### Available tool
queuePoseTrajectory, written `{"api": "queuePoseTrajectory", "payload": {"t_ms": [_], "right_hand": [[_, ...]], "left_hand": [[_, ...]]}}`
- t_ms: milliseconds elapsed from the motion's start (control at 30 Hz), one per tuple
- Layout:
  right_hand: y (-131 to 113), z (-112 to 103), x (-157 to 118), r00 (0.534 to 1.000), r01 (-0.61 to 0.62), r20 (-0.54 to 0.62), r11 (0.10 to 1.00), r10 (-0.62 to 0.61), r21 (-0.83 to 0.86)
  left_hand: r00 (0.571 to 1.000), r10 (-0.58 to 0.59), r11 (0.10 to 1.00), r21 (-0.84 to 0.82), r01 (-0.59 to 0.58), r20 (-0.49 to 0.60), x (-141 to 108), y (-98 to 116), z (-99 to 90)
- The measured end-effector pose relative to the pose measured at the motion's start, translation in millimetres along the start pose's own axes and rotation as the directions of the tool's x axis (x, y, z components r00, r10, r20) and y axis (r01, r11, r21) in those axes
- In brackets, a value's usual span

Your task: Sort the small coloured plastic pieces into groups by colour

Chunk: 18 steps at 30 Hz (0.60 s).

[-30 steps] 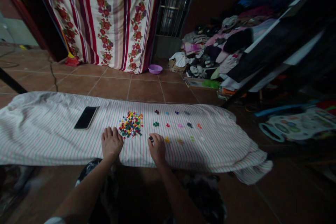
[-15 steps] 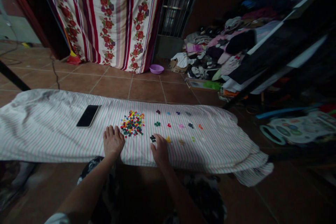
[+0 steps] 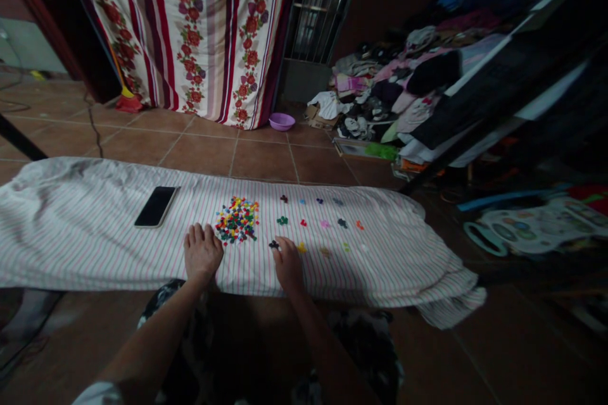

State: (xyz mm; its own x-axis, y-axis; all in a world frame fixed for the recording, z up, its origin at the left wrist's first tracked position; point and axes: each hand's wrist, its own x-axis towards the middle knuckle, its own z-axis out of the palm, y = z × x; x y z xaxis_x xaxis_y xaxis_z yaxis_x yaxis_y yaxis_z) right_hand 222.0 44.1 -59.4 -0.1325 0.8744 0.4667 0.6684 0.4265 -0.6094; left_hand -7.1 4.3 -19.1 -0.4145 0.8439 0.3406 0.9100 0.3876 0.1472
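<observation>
My left hand (image 3: 203, 251) lies flat on the striped cloth (image 3: 114, 228), fingers spread, just left of a mixed pile of small colourful pieces (image 3: 236, 220). Closed at the fingertips, my right hand (image 3: 287, 259) touches the small black group (image 3: 274, 245); what its fingers grip, if anything, is too small to make out. Right of the pile, small groups sorted by colour sit in rows, among them dark green (image 3: 282, 221), red (image 3: 303, 223), pink (image 3: 325, 224), orange (image 3: 360, 225), yellow (image 3: 301, 247) and lime (image 3: 346, 247).
A black-screened phone (image 3: 156, 207) lies on the cloth at the left. Beyond the cloth are a purple basin (image 3: 282, 121), a floral curtain (image 3: 190, 31) and a heap of clothes (image 3: 380, 85). A dark bar (image 3: 437, 164) slants at the right.
My right hand's fingers have drawn closer together over the black group, which now shows less. My left hand stays in place on the cloth. The whole view has shifted slightly.
</observation>
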Motion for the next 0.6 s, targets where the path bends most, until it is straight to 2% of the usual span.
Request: {"api": "queuePoseTrajectory", "payload": {"t_ms": [233,600], "right_hand": [[-8.9,-2.7,9.8,0.999,-0.036,0.027,0.995,0.038,-0.091],[-12.3,-2.5,44.9,0.97,-0.11,0.181,0.954,0.165,-0.28]], "left_hand": [[1.0,-0.003,1.0,-0.008,0.003,0.0,-0.1,1.1,-2.2],[1.0,-0.002,1.0,0.0,0.002,0.002,0.2,1.5,-2.9]]}}
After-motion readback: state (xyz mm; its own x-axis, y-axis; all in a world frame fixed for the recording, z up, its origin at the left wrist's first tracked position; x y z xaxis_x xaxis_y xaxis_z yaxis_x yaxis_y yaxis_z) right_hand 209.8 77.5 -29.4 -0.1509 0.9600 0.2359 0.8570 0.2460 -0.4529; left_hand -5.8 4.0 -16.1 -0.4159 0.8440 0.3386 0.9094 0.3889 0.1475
